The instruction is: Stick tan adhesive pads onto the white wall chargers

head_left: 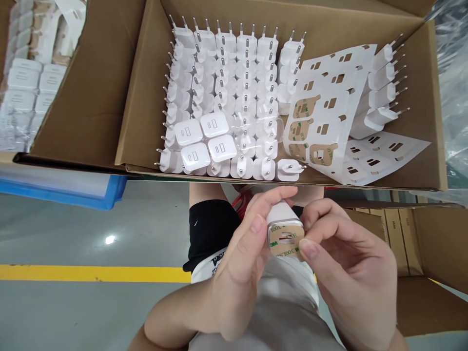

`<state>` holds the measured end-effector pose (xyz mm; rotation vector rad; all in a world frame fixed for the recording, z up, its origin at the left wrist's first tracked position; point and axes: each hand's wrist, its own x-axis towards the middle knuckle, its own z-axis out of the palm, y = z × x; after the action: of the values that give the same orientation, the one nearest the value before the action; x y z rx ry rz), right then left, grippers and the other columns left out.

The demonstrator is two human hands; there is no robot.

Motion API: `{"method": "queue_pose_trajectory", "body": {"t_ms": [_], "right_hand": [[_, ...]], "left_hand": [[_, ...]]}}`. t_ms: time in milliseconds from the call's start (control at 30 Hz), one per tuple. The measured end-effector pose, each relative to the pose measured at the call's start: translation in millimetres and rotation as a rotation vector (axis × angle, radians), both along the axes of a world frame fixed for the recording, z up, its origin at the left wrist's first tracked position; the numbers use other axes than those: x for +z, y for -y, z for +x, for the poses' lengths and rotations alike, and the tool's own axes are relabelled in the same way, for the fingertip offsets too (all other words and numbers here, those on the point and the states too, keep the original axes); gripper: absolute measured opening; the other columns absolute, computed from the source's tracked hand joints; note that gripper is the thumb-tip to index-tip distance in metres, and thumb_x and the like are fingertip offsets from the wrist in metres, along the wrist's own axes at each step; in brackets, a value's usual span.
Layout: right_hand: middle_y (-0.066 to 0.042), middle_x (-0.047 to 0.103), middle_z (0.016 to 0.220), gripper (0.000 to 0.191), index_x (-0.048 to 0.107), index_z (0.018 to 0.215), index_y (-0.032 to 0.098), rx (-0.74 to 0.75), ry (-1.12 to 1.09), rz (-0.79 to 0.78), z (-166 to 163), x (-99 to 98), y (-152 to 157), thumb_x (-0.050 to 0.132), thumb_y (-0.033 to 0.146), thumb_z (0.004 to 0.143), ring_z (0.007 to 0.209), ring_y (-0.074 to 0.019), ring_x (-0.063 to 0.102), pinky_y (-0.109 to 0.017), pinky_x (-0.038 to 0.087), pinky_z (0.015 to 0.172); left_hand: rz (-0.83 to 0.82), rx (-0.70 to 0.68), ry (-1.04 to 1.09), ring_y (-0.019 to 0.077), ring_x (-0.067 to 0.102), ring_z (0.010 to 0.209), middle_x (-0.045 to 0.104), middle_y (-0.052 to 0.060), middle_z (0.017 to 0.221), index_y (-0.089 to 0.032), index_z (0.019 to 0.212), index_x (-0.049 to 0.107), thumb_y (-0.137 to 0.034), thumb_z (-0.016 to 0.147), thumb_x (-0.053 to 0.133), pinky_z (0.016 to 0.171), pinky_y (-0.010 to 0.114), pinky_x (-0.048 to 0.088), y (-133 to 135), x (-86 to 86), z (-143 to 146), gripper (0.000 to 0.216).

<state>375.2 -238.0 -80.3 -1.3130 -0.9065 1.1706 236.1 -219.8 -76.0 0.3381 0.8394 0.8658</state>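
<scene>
My left hand [244,258] is wrapped round a white charger plug [283,212], its port face turned towards me. Against that face sits a tan adhesive sticker [281,246] with green print and a cut-out. Thumb and forefinger of my right hand [340,253] pinch the sticker's right edge. Beyond my hands, in the cardboard box, stand rows of white chargers [246,92] with metal pins upward. Four-sided sticker sheets [334,105] lean at the box's right side, one still bearing several tan stickers.
The open cardboard box [281,9] spans the view ahead, its front edge just past my hands. Further chargers [24,80] lie in a box at the left. A blue-rimmed tray [109,192] is below it, and cardboard [435,243] stands at the right.
</scene>
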Motion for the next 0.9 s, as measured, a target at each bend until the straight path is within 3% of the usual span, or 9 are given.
{"method": "queue_pose_trajectory", "body": {"t_ms": [333,667,900], "right_hand": [[0.000,0.060,0.076,0.022,0.073,0.067,0.021,-0.011,0.005,-0.002,-1.6,3.6,-2.8,0.080,0.007,0.082,0.072,-0.0124,0.061,-0.023,0.053,0.063],[0.000,0.059,0.073,0.023,0.070,0.061,0.020,-0.053,0.057,-0.010,-3.7,8.6,-7.2,0.081,0.009,0.079,0.070,-0.0126,0.060,-0.022,0.052,0.060],[-0.001,0.060,0.071,0.022,0.071,0.060,0.020,-0.049,0.070,-0.035,-3.8,8.9,-8.0,0.079,0.008,0.077,0.069,-0.0127,0.061,-0.020,0.052,0.056]], "left_hand": [[0.013,0.002,-0.013,0.0170,0.062,0.095,0.066,0.006,0.129,-0.028,0.129,0.082,-0.055,0.107,0.063,0.093,0.027,0.057,-2.2,0.7,-1.2,0.040],[-0.030,-0.002,-0.024,0.0212,0.065,0.099,0.067,0.007,0.128,-0.026,0.129,0.081,-0.056,0.104,0.066,0.097,0.033,0.058,-0.6,4.3,-1.3,0.043],[-0.054,-0.027,-0.041,0.0221,0.063,0.103,0.069,0.005,0.109,-0.028,0.132,0.080,-0.057,0.106,0.064,0.099,0.031,0.056,-1.8,7.8,-3.4,0.042]]}}
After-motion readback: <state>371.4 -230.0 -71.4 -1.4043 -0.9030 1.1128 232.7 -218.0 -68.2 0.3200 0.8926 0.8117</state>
